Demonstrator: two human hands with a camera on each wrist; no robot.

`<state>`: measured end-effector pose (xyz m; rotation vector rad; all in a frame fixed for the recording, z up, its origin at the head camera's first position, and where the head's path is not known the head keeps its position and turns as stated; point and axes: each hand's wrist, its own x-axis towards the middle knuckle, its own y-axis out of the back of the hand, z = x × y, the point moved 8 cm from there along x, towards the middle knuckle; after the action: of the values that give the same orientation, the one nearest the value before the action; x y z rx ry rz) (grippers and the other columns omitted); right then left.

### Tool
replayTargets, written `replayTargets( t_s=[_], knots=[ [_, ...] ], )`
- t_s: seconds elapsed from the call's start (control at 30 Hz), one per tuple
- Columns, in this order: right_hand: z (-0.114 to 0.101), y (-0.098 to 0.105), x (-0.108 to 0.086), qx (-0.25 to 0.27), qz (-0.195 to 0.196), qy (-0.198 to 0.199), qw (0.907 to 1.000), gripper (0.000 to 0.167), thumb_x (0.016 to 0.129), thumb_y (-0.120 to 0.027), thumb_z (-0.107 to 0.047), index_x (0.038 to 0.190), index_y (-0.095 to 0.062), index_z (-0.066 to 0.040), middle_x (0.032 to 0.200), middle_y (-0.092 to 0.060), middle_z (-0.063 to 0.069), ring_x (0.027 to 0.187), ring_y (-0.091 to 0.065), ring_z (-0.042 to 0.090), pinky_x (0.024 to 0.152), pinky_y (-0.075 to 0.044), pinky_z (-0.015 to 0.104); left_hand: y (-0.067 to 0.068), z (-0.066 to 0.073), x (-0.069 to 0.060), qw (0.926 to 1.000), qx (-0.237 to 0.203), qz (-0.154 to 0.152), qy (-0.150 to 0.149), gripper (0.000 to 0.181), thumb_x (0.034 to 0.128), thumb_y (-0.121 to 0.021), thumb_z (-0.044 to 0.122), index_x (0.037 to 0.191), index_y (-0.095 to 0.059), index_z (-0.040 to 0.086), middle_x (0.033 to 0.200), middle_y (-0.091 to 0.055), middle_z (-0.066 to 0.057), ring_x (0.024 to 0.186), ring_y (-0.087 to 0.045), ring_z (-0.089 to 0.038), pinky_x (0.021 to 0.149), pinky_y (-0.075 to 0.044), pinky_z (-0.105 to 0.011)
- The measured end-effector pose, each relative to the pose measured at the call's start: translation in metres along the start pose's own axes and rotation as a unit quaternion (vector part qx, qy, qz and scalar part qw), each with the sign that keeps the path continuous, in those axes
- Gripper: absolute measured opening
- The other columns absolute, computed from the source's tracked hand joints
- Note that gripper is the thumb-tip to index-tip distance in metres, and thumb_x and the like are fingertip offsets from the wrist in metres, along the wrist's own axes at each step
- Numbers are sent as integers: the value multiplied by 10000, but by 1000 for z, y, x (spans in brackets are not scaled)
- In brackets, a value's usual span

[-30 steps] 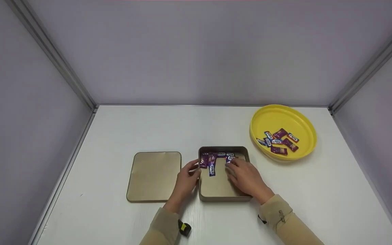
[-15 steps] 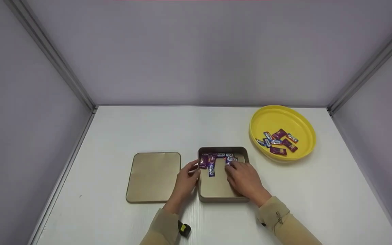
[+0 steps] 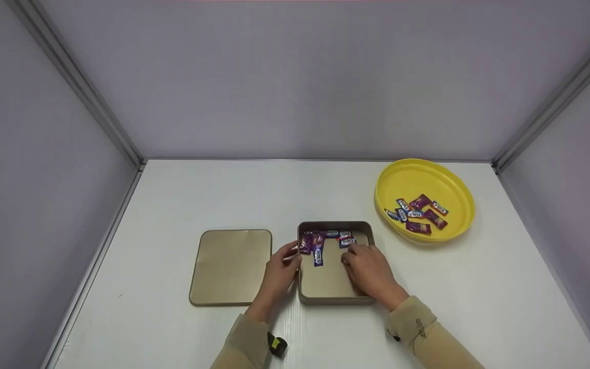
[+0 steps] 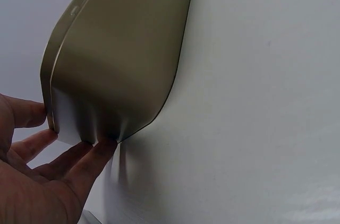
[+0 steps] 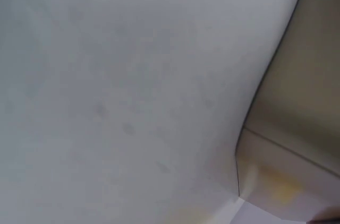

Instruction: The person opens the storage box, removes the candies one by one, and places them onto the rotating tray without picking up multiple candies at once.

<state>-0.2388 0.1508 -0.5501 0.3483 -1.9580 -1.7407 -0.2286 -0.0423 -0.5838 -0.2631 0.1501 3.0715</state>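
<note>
Your L hand (image 3: pixel 280 271) is touching the L wall of the tin (image 3: pixel 325 281), fingers approx. straight, tips resting on it nr a corner in the L wrist view. Your R hand (image 3: pixel 370 269) is sitting inside the tin on the R side, fingers bending; can't tell if they're pinching anything, as the tips are partly hidden. The tin is standing on the white table (image 3: pixel 505 292) btwn your hands. Purple sweets (image 3: pixel 306 243) are bunching in its far L corner; blue sweets (image 3: pixel 347 242) are lying along the far side, w/ one pointing toward you nr the L wall. The lid (image 3: pixel 232 266) is lying flat L of the tin, apart from it. Far R, a yellow bowl (image 3: pixel 423 179) is holding mixed sweets (image 3: pixel 419 227).
</note>
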Motion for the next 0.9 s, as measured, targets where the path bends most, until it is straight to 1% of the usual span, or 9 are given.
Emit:
replayTargets(
  t_s=[0.1,0.3,0.47,0.6,0.7,0.8,0.9],
  knots=[
    [0,0,0,24,7,15,10000,88,896,-705,-141,953,-747,-88,975,-638,63,872,-631,255,734,-474,402,0,0,0,10000,-3,11,75,418,993,-555,70,1409,-513,58,1324,-550,-227,1108,-603,-308,857,-557,-347],
    [1,-1,0,-19,-19,-28,10000,121,881,-731,-180,959,-723,-88,997,-661,67,886,-622,254,720,-464,391,0,2,0,10000,-2,21,14,418,990,-553,61,1406,-515,54,1324,-547,-234,1096,-607,-310,843,-561,-347],
    [1,2,-1,118,143,-10,9998,137,849,-770,-197,903,-674,-115,925,-665,37,841,-594,236,674,-433,376,1,2,0,10000,65,33,13,415,994,-552,69,1407,-519,68,1326,-554,-212,1101,-604,-292,850,-557,-341],
    [2,4,-1,370,285,-10,9989,163,817,-795,-175,839,-635,-151,814,-663,-6,771,-595,216,658,-419,370,1,3,-1,9999,154,22,25,415,996,-552,80,1409,-518,75,1335,-554,-196,1127,-594,-294,871,-549,-346],
    [5,5,0,625,333,-114,9974,160,815,-797,-165,824,-637,-172,762,-652,-47,712,-598,175,643,-410,349,1,3,-1,9999,159,15,42,414,998,-549,83,1411,-515,74,1343,-549,-197,1146,-585,-307,884,-545,-353],
    [8,6,0,933,405,-239,9945,129,824,-791,-146,829,-666,-174,762,-663,-68,691,-604,136,636,-416,332,0,2,0,9998,168,4,73,417,999,-548,87,1415,-512,77,1347,-545,-197,1161,-578,-316,890,-543,-355],
    [9,7,0,1136,412,-335,9921,75,848,-771,-145,854,-701,-172,806,-693,-65,727,-626,121,645,-429,326,1,1,0,9998,192,13,91,421,998,-550,93,1417,-510,81,1345,-545,-199,1166,-576,-321,886,-545,-353]
  ],
)
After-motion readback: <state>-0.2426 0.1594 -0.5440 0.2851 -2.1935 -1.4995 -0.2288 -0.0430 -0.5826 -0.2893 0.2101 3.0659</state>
